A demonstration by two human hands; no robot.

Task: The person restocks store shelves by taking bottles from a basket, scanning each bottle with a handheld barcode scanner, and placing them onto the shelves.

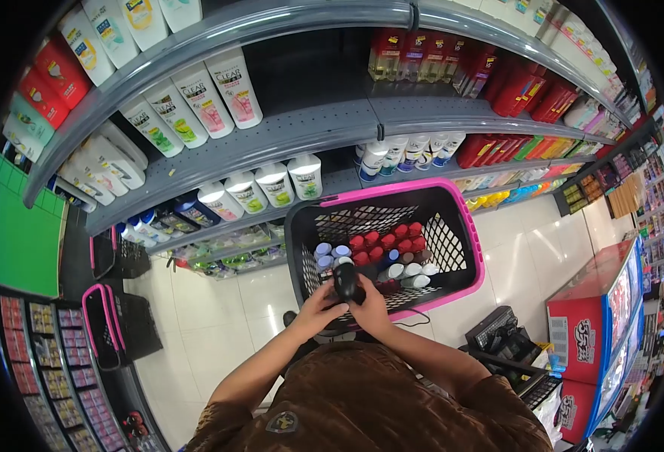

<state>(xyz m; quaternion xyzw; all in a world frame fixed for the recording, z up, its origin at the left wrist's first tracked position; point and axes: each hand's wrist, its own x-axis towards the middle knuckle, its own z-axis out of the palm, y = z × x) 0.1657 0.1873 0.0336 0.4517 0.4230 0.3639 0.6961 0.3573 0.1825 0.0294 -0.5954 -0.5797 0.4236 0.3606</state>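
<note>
Gripping a black handheld device (348, 283) between closed fingers of left hand (320, 307) and right hand (371, 309) — held over the near side of the pink-rimmed basket (476, 260), near red-capped bottles (388, 241).

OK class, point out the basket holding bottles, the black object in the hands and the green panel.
Basket (473, 239): head view, pink rim, right side.
Black object (344, 281): head view, middle.
Green panel (23, 233): head view, middle.

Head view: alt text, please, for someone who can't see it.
Left hand and right hand hold a small black object over a pink-rimmed black basket of containers with red, lavender and white tops; stocked store shelves stand beyond.
</note>
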